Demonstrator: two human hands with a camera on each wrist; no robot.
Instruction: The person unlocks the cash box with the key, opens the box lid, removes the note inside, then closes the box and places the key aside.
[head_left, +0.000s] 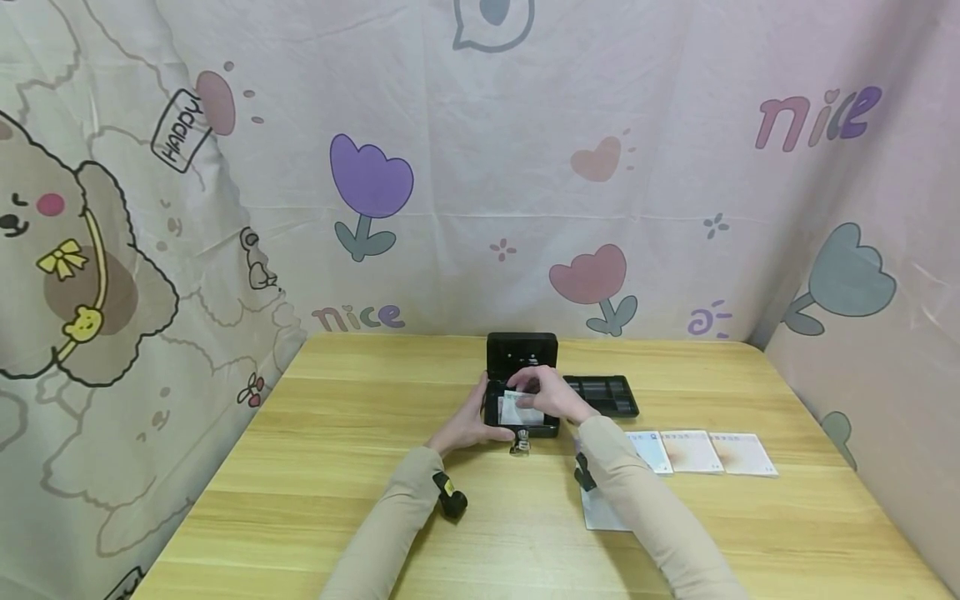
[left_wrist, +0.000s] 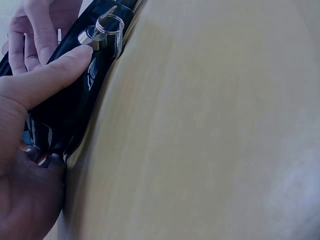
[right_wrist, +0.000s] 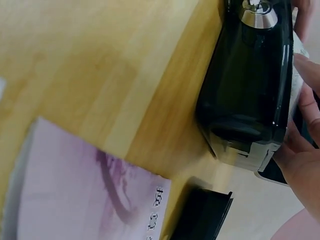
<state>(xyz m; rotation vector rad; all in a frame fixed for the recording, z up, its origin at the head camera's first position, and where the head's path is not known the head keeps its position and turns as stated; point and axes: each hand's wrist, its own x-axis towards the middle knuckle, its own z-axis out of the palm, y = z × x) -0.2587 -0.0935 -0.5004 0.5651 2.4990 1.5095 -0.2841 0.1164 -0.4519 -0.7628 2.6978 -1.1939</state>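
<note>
A small black cash box [head_left: 551, 430] stands on the table with its lid [head_left: 522, 348] raised at the back. My left hand [head_left: 467, 425] grips the box's left side, the thumb lying along the front beside the lock. From the lock hangs a key ring [left_wrist: 111, 25] with keys. Over the box's opening, my right hand [head_left: 553, 392] pinches a pale banknote [head_left: 525, 410] between thumb and fingers, low inside the box. In the right wrist view the thumb lies against the note's edge; the box wall hides the rest.
A black compartment tray [head_left: 613, 395] lies just right of the box. Further right, several banknotes [head_left: 692, 452] form a row. A pale sheet [head_left: 603, 510] lies partly under my right forearm. A patterned cloth [head_left: 465, 167] hangs behind the wooden table [head_left: 360, 400].
</note>
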